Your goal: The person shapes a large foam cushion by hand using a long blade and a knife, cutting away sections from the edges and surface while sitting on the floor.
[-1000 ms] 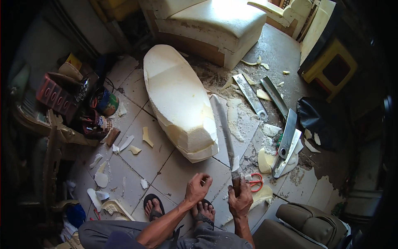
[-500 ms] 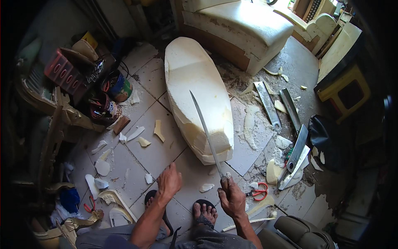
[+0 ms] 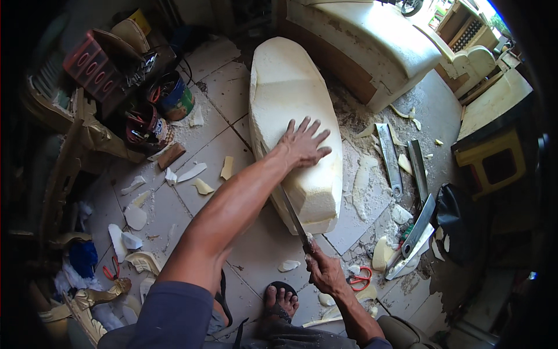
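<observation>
A long cream foam block (image 3: 289,99), shaped like a motorcycle seat, lies on the tiled floor in front of me. My left hand (image 3: 303,143) rests on its upper face, fingers spread, holding nothing. In my right hand (image 3: 326,270) is the handle of a long, thin knife (image 3: 292,215). The blade points away from me and runs along the block's left side. Its far part passes behind my left forearm, so I cannot tell whether the edge is in the foam. Red-handled scissors (image 3: 361,278) lie just right of my right hand.
Foam offcuts (image 3: 135,217) and crumbs litter the tiles. Several metal blades (image 3: 388,158) lie to the right, near a black sheet (image 3: 456,209). Tool-filled tins (image 3: 170,96) and a wooden block (image 3: 171,156) stand left. A large upholstered piece (image 3: 372,46) borders the far side.
My left hand has reached forward from above the floor onto the foam block. The knife has shifted from over the block's top to its left side. The view has turned slightly.
</observation>
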Available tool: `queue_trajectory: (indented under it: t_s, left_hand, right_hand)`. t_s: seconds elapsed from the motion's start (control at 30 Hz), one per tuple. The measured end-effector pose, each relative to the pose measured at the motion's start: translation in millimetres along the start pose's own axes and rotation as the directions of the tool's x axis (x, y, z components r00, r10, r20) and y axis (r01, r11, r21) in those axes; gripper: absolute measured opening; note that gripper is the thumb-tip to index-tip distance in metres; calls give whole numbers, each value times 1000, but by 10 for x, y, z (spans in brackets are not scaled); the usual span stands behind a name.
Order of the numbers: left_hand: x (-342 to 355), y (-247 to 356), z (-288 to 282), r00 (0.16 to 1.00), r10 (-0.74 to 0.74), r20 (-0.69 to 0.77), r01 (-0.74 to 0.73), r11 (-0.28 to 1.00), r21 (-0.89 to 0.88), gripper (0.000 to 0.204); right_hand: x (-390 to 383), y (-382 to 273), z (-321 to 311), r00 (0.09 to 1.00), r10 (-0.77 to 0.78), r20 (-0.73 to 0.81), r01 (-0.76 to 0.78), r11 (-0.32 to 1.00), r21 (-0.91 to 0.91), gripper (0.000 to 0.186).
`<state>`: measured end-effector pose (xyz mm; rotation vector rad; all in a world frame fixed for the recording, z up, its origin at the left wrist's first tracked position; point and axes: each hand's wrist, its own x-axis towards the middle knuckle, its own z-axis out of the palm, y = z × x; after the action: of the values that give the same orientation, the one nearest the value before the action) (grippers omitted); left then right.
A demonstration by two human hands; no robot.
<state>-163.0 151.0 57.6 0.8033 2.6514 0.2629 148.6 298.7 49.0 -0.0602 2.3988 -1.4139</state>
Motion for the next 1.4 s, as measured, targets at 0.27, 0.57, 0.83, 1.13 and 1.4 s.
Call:
queue_trajectory:
  t_s: [0.27, 0.57, 0.83, 1.13, 1.4]
  left_hand:
    - [-82, -35, 661, 969, 84, -232, -66, 994, 85, 66]
    - [-102, -16, 710, 966, 70, -248, -47, 994, 96, 64]
    - [-98, -41, 722, 963, 68, -261, -49, 996, 79, 65]
    - [-88, -22, 745, 962, 65, -264, -55, 997, 45, 63]
    - [-120, -21, 712, 975, 61, -212, -57, 998, 29, 63]
  right_hand:
    - [-55, 385, 176, 997, -70, -40, 66, 992, -107, 55]
    - [-97, 428, 220, 997, -73, -16, 70, 987, -144, 55]
    - [-258, 488, 232, 999, -51, 5, 51, 967, -250, 55]
    - [-308, 458, 228, 1000, -10, 10, 12, 966, -259, 54]
    - [-566, 434, 213, 998, -60, -29, 44, 925, -377, 56]
